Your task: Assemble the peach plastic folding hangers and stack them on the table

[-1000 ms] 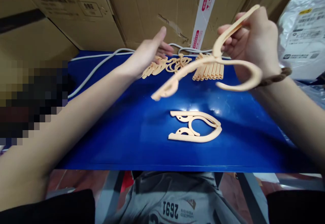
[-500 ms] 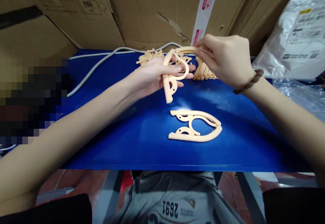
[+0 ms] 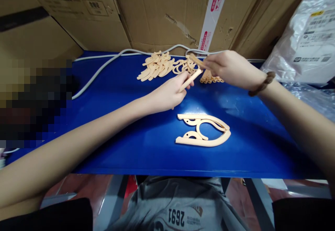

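Observation:
My left hand (image 3: 170, 93) is closed around a cream plastic folding hanger (image 3: 191, 79), whose arm is seen edge-on and points up to the right. Close by, my right hand (image 3: 229, 66) pinches another cream hanger arm (image 3: 198, 61), blurred by motion. Whether the two arms are joined, I cannot tell. A second folding hanger (image 3: 216, 142) lies on the blue table (image 3: 125, 143) below my hands, its two arms folded toward each other and meeting at the right.
Behind my hands lie a pile of flat cream pieces (image 3: 157, 66), a pile of curved hook pieces (image 3: 179, 66) and a row of hanger arms (image 3: 209, 78). A white cable (image 3: 96, 72) runs along the back before cardboard boxes (image 3: 157, 14). Plastic-wrapped packages (image 3: 295, 38) stand at right.
The hanger in my hands has turned from face-on to edge-on. My left hand has rolled over, palm down, and my right hand has lowered slightly, uncovering the piles behind.

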A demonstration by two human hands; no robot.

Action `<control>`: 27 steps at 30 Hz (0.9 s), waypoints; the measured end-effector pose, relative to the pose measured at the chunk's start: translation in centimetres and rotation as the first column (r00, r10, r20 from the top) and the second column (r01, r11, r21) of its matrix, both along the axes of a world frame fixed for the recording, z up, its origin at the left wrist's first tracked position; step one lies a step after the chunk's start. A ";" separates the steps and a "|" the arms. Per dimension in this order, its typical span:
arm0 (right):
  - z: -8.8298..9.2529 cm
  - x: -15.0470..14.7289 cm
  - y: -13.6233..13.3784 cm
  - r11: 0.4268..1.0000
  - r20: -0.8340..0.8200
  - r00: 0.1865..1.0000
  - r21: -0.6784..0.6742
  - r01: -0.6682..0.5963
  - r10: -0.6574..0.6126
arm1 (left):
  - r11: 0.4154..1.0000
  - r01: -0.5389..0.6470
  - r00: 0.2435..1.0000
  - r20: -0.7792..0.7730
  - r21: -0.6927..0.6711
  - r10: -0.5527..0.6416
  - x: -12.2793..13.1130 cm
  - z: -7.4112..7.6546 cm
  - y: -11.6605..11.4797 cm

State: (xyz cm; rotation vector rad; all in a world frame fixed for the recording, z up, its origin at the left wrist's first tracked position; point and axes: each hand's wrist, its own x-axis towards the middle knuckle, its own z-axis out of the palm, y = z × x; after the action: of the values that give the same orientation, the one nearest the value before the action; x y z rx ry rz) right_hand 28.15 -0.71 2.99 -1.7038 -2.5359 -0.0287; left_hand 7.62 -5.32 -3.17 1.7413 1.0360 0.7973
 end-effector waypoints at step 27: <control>-2.2 2.8 7.9 0.939 0.036 0.939 -0.004 0.344 -0.343 | 0.983 -0.185 0.974 0.131 -0.008 0.185 0.6 -0.9 -0.5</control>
State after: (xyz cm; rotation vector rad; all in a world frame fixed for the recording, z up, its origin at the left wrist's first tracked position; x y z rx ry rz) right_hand 30.99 7.15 0.83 -2.1456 -2.2283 -0.0683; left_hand 8.26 -5.78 -4.05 1.5886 1.1180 1.0183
